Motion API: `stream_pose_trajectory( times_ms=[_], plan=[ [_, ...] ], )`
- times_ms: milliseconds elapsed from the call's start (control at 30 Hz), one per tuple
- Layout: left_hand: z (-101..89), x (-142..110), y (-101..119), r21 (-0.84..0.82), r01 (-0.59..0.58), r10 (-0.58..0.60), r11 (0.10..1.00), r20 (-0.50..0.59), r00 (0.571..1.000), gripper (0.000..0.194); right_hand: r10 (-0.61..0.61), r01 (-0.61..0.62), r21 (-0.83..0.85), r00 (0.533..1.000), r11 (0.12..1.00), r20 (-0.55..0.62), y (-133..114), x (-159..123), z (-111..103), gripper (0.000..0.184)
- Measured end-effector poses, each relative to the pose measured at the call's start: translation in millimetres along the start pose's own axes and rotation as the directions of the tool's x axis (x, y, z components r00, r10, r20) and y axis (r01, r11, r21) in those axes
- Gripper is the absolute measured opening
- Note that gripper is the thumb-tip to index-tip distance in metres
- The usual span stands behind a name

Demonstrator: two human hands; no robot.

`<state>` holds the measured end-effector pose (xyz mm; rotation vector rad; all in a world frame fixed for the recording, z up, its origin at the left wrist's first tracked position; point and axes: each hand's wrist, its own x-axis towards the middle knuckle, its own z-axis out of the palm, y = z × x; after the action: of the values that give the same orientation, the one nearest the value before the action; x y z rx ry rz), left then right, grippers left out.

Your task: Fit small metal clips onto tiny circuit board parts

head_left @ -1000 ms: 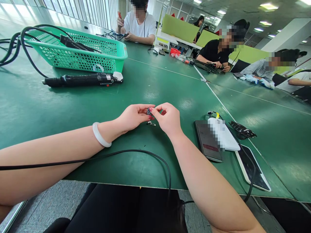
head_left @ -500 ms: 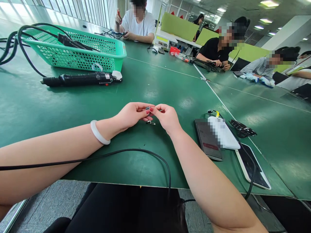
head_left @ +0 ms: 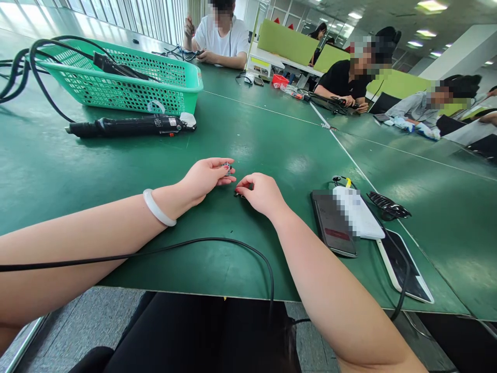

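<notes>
My left hand holds a small dark part with light edges between thumb and fingers, just above the table. It looks like a little electronic piece, too small to name surely. Close by on the right, my right hand has thumb and forefinger pinched down at the tabletop. Their tips meet a tiny metal piece, mostly hidden by the fingers. A white bangle circles my left wrist.
A green basket with black cables stands at the back left, a black electric screwdriver before it. Right of my arm lie a dark phone, a white device and another phone. A black cable crosses the near table. Other people sit beyond.
My hands have come apart. The left moved slightly left and up with its small part; the right went down to the tiny metal piece on the table.
</notes>
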<state>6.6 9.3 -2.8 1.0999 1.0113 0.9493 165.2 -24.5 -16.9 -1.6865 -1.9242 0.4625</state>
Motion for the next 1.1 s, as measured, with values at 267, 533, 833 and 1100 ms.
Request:
stream_pose_trajectory(
  times_ms=[267, 533, 833, 1100],
  plan=[
    [1.2, -0.6, 0.0, 0.014, 0.018, -0.019, 1.0, 0.043, 0.999, 0.023, -0.046, 0.046, -0.037, 0.999, 0.998, 0.005, 2.3, 1.4, -0.8, 0.019],
    [-0.7, -1.1, -1.9, 0.062, -0.014, 0.008, 0.998, 0.093, 0.996, 0.017, -0.045, 0.047, -0.031, 0.997, 0.998, 0.067, 2.3, -1.5, -5.2, 0.009],
    [0.9, -3.6, -2.9, 0.146, -0.132, 0.094, 0.98, 0.245, 0.965, 0.023, 0.089, -0.033, 0.422, 0.989, 0.906, -0.114, -8.5, -4.6, -8.4, 0.015],
    [1.3, -5.3, -3.6, 0.167, -0.18, 0.13, 0.969, 0.271, 0.954, 0.024, 0.18, -0.065, 0.602, 0.975, 0.796, -0.132, -14.0, -6.8, -6.4, 0.02]
  ],
)
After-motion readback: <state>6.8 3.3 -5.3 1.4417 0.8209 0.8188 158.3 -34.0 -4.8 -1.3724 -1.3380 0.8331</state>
